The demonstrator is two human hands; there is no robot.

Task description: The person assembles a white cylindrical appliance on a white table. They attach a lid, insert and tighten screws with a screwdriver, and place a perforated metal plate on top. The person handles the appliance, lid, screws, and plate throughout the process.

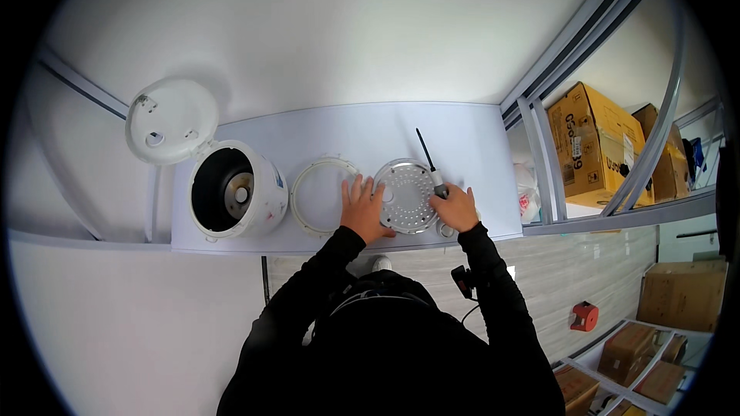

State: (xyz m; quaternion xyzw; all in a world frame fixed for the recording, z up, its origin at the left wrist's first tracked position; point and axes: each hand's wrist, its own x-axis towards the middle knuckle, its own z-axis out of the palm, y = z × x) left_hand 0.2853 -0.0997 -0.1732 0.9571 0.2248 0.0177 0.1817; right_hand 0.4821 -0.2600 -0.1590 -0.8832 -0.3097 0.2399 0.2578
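Observation:
My right hand (460, 210) is closed round the grey and white handle of a screwdriver (438, 177), whose dark shaft points up and away from me. A round perforated metal plate (412, 199) lies on the table beside that hand, under the screwdriver's near side. My left hand (362, 212) has its fingers spread, with the fingertips between a pale ring (297, 200) and the plate's left edge. Whether it presses on either one I cannot tell. A small round part (445, 229) sits just below my right hand, partly hidden.
At the table's left end stands a white rice cooker body (266, 192) with a dark inside, its lid (173, 119) swung up and back. The white table (493, 162) meets a wall behind. Yellow cartons (601, 146) fill a shelf on the right; a red stool (584, 316) stands on the floor.

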